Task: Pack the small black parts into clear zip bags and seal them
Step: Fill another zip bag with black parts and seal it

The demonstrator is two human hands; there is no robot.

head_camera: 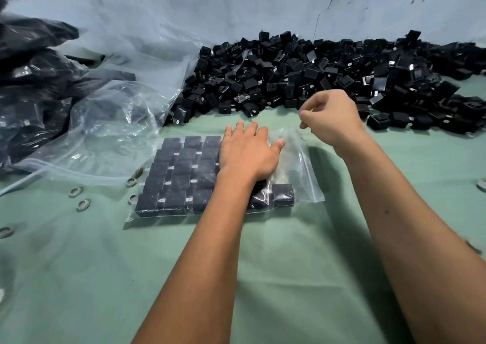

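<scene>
On the green cloth-covered table (pixel 263 278) lies a flat clear plastic zip bag (pixel 297 170), almost filled with small black cube-shaped parts (pixel 181 175) standing in neat rows. The person's left hand (pixel 247 156) rests flat on the bag, fingers straight and spread, and presses the rows down near the open end. The right hand (pixel 331 117) hovers above the loose mouth of the bag with fingers curled; thumb and forefinger seem to pinch the thin upper edge of the film, but the plastic is so transparent there that I cannot tell for sure.

Behind the hands a large heap of loose black parts (pixel 342 75) stretches along the pale wall (pixel 236 1). To the left are big crumpled clear sacks (pixel 110 112) and dark filled packs (pixel 31 80). Some grey rings (pixel 76 191) lie on the cloth near the bag.

I judge that the packed bag will be rather heavy and stiff where the cubes sit, but the empty end is soft, slippery and wrinkles easily. The cubes can slide out of their rows if the bag is tilted. The best place to take hold is the zip strip at the mouth, pinched at one corner and run along, while the flat hand keeps the parts in place.
</scene>
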